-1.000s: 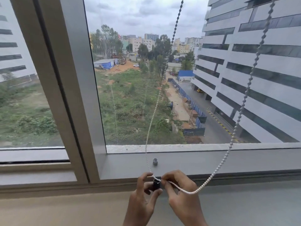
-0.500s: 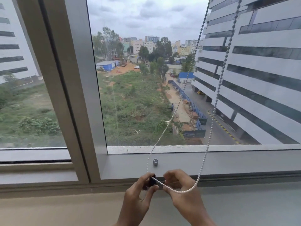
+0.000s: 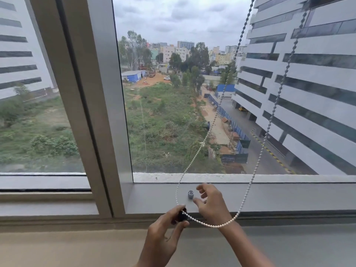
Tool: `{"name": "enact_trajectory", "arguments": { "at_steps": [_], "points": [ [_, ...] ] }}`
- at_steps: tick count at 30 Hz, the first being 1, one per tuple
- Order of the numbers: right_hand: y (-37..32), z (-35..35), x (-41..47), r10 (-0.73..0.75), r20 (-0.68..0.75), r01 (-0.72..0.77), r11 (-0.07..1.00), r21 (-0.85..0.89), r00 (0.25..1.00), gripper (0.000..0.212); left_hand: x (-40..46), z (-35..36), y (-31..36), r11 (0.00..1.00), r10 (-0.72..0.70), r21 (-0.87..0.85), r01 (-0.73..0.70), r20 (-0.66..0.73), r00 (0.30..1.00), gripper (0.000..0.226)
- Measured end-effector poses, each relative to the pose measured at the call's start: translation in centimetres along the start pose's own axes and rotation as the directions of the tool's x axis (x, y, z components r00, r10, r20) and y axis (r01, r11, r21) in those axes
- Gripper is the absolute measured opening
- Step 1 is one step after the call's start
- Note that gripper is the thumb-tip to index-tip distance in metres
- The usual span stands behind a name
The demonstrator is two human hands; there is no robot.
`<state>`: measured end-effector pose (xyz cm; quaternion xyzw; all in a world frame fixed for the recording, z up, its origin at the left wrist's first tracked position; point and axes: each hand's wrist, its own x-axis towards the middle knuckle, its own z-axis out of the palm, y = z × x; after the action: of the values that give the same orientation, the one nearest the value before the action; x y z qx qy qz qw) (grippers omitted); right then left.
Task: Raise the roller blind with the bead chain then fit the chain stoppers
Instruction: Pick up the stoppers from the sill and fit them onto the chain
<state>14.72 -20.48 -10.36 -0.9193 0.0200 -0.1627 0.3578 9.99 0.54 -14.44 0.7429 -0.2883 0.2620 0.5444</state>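
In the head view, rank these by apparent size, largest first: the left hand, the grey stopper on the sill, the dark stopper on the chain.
1. left hand
2. dark stopper, partly hidden by the fingers
3. grey stopper

The two stoppers look close in size; the order is unsure.

window frame (image 3: 100,116) grey, upright, left of centre | sill (image 3: 279,197) grey, along the near edge | office block (image 3: 312,78) white, banded, far right | green field (image 3: 163,128) centre | blue shed (image 3: 133,76) far | sky (image 3: 183,16) overcast
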Motion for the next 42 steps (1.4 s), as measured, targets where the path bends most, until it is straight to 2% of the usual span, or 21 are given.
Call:
{"name": "enact_trajectory", "arguments": {
  "at_steps": [5,11,19,23,28,32,37,42],
  "points": [
    [0.0,1.9,1.4,0.007,0.092,-0.002,0.999,-0.054,0.996,0.044,0.0,-0.6,-0.5,1.0,0.001,-0.02,-0.001,0.006,1.0,0.05],
    [0.1,3.3,2.3,-0.002,0.138,0.017,0.994,-0.107,0.99,0.047,-0.1,-1.3,-0.7,0.999,0.026,-0.02,-0.025,0.002,1.0,0.052],
    [1.1,3.6,2.0,-0.015,0.092,0.029,0.988,-0.15,0.996,0.022,0.2,-1.8,-0.3,0.999,0.035,-0.016,-0.035,-0.024,0.999,0.043],
    [1.2,2.7,0.9,-0.028,0.074,0.038,0.99,-0.135,0.997,0.02,0.1,-1.7,-0.4,1.0,0.011,-0.014,-0.012,-0.011,1.0,0.052],
    [0.5,0.6,-2.0,-0.01,0.01,0.01,1.0,-0.024,1.0,0.023,0.3,-1.4,0.3,0.999,0.002,-0.035,-0.002,0.003,1.0,0.054],
    [-0.3,-1.8,-5.9,0.03,0.036,-0.033,0.994,0.108,0.999,0.022,0.4,-1.3,1.2,0.999,-0.021,-0.042,0.021,0.016,1.0,0.059],
    [-2.5,-5.9,-8.6,0.064,0.067,-0.082,0.949,0.305,0.996,0.03,0.5,-1.2,2.2,0.997,-0.049,-0.063,0.05,0.022,0.999,0.069],
    [-5.8,-9.4,-8.1,0.025,0.051,-0.047,0.872,0.487,0.998,0.036,0.6,-1.1,3.5,0.995,-0.051,-0.082,0.053,0.022,0.998,0.068]
  ]
}}
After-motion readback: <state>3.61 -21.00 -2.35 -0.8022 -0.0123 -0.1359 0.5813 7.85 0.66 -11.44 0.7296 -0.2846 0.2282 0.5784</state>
